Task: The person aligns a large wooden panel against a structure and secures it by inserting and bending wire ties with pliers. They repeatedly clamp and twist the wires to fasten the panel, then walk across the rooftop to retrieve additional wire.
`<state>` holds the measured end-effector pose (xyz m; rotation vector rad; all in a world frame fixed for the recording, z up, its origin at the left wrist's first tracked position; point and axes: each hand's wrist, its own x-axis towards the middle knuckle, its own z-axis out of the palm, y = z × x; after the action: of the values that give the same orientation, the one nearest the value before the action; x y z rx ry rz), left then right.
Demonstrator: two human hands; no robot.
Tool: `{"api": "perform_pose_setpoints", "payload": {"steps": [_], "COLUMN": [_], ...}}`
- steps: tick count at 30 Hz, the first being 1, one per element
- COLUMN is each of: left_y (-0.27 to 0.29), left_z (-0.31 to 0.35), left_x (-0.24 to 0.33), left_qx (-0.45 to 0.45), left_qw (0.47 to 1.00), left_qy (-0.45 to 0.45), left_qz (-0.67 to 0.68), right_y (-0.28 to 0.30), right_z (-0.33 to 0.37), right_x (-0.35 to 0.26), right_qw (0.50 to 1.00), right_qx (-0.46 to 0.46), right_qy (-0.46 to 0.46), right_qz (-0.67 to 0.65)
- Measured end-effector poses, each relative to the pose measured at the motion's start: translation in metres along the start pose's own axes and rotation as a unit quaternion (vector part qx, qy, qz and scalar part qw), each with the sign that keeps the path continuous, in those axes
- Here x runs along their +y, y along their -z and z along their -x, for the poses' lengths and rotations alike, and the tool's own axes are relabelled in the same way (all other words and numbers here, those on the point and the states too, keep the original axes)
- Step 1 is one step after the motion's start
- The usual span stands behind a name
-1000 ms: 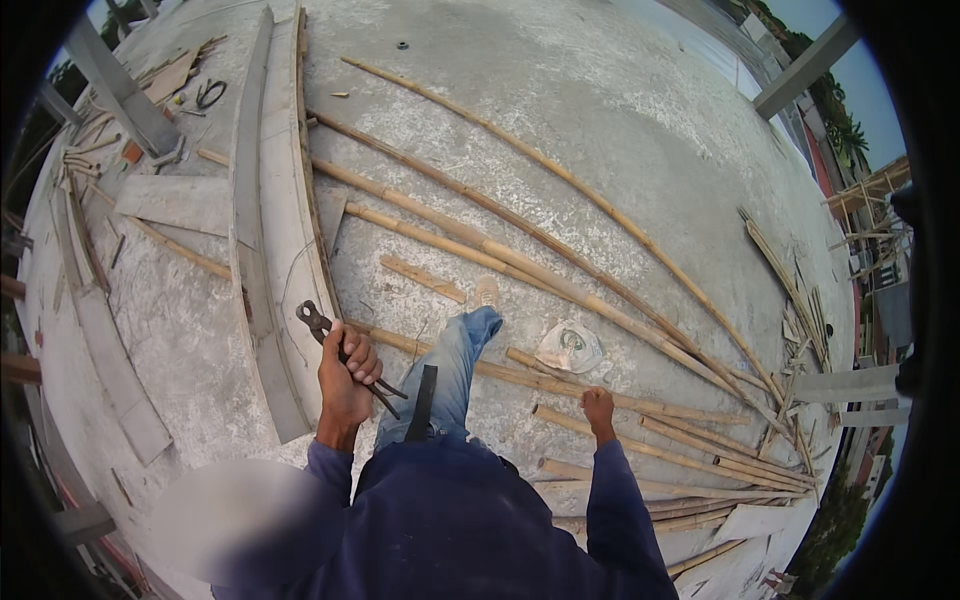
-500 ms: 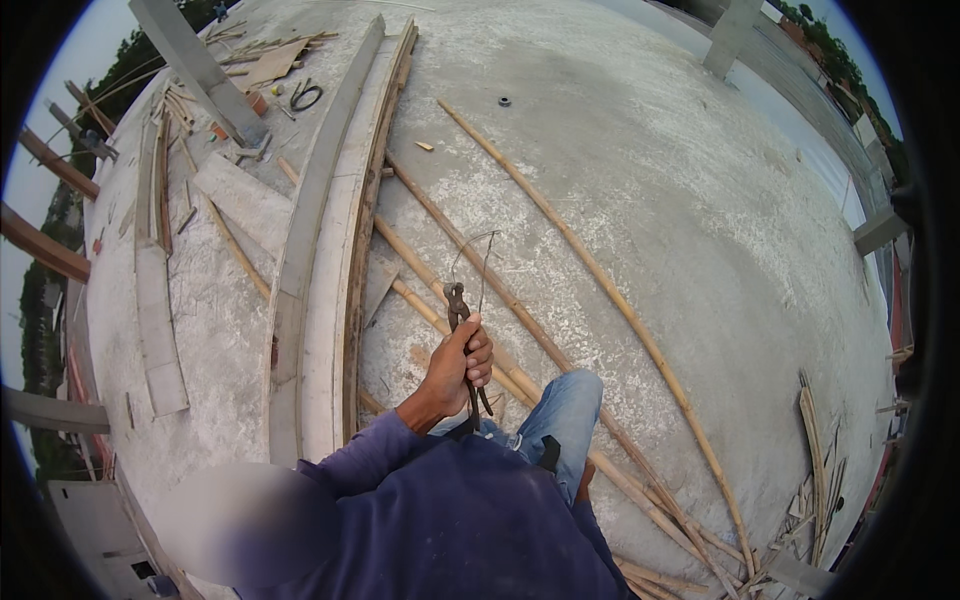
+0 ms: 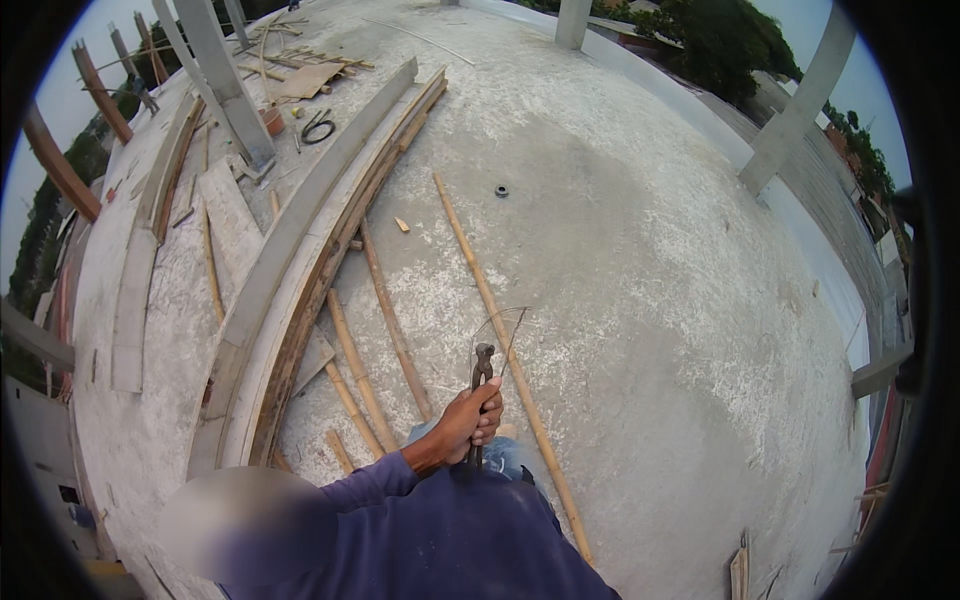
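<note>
My left hand is wrapped round the handles of dark metal pincers, whose jaws point up and away from me. A thin bent wire rises beside the jaws in a loose loop, its right-hand leg running down to my fingers. Whether the jaws grip the wire is too small to tell. Under the hand a bit of my jeans shows, and my dark blue shirt fills the bottom. My right hand is out of view. A blurred patch covers the lower left.
Long beams or boards lie on the concrete floor to my left. A bamboo pole stretches past my right side, with other poles nearer the beams. A small dark ring lies ahead. Columns stand farther off.
The view has swung so the beams and poles sit lower and farther left. My left hand keeps the pincers and wire, now lower in the picture. My raised knee has mostly dropped from sight.
</note>
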<state>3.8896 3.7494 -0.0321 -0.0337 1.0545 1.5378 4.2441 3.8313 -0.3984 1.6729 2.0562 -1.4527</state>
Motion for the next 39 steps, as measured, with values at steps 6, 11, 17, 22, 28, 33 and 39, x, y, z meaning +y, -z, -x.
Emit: {"api": "perform_pose_setpoints", "payload": {"steps": [6, 11, 17, 22, 28, 33, 39], "left_y": [-0.085, -0.127, -0.178, -0.256, -0.345, -0.418, -0.532], "left_z": [-0.098, -0.197, -0.362, -0.5, -0.624, -0.746, -0.901], "left_x": [0.043, 0.062, 0.104, 0.196, 0.266, 0.263, 0.243], "left_qx": [0.011, 0.026, 0.015, -0.011, -0.023, -0.04, -0.035], "left_qw": [0.997, 0.998, 0.999, 0.999, 0.996, 0.995, 0.994], "left_qy": [-0.05, -0.011, 0.04, -0.008, -0.027, 0.01, 0.042], "left_qz": [-0.06, -0.051, -0.013, -0.044, -0.082, -0.095, -0.095], "right_y": [0.228, 0.325, 0.317, 0.311, 0.276, 0.327, 0.488], "right_z": [-0.193, -0.305, -0.401, -0.385, -0.42, -0.532, -0.711], "right_x": [-0.139, -0.224, -0.213, -0.139, -0.111, -0.142, -0.186], "right_qw": [0.974, 0.954, 0.983, 0.908, 0.993, 0.985, 0.991], "right_qx": [0.178, 0.158, 0.111, -0.085, 0.066, 0.058, 0.045], "right_qy": [-0.002, 0.092, 0.088, 0.195, -0.083, -0.154, -0.119], "right_qz": [-0.14, -0.239, -0.113, 0.361, 0.056, -0.046, -0.05]}}
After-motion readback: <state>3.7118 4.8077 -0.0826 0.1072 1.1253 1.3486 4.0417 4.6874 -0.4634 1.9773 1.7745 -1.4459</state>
